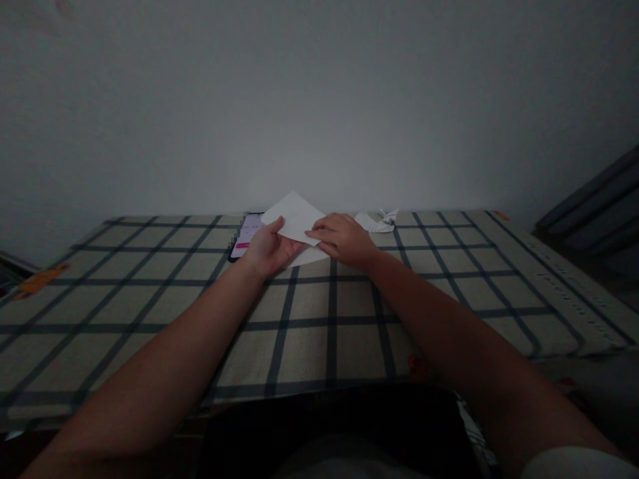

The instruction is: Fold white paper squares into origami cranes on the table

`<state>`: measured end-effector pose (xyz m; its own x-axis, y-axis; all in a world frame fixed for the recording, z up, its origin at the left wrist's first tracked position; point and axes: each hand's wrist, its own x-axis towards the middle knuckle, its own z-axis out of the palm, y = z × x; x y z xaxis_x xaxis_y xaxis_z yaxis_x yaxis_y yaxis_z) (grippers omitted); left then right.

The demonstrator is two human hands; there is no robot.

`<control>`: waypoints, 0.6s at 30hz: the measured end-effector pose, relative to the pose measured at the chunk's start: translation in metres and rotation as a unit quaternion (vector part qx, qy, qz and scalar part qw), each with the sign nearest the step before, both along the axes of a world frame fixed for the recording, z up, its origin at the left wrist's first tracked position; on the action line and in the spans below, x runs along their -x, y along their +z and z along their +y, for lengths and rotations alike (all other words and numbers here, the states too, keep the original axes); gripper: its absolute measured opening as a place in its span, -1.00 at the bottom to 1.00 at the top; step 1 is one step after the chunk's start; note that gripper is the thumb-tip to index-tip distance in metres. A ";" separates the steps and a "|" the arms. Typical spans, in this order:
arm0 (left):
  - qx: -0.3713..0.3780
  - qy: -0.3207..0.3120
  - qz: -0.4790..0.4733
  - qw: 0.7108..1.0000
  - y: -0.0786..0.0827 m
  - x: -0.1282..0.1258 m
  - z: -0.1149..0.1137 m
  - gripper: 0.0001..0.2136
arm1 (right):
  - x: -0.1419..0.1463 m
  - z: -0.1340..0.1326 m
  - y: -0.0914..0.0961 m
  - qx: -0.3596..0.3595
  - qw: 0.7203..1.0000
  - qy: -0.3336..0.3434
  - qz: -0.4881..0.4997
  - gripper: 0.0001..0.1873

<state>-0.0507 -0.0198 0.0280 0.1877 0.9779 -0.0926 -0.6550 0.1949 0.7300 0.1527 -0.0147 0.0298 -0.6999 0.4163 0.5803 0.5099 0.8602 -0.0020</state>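
A white sheet of paper (295, 217) is held up off the table between both hands, one corner pointing away from me. My left hand (269, 249) grips its left side, thumb on top and fingers underneath. My right hand (347, 239) is closed on the paper's right side, fingertips pressed at the near corner. Below the hands, another piece of white paper (310, 255) lies on the tablecloth; whether it joins the held sheet I cannot tell. Just behind my left hand lies a phone (244, 234) with a lit screen, partly covered by hand and paper.
A checked tablecloth (304, 332) covers the table, which meets a pale wall (319, 100) at the back. Crumpled white paper (382, 222) lies beyond my right hand. Orange patches (42, 281) show at the cloth's left edge. A dark slatted object (594, 206) stands at the right.
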 end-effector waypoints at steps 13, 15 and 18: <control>-0.046 0.011 0.023 0.999 -0.001 -0.002 -0.003 -0.65 | 0.005 0.007 -0.011 0.252 0.950 -0.027 0.183 -0.69; -0.065 0.007 0.045 0.997 -0.002 -0.003 -0.005 -0.65 | 0.006 0.009 -0.011 0.284 0.932 -0.044 0.220 -0.71; -0.102 -0.015 0.114 0.988 -0.005 -0.006 -0.007 -0.66 | 0.008 0.011 -0.013 0.327 0.905 -0.048 0.269 -0.73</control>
<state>-0.0444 -0.0271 0.0225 0.2143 0.9748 0.0625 -0.4645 0.0454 0.8844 0.1448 -0.0034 0.0168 -0.3322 0.8373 0.4342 0.3556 0.5375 -0.7646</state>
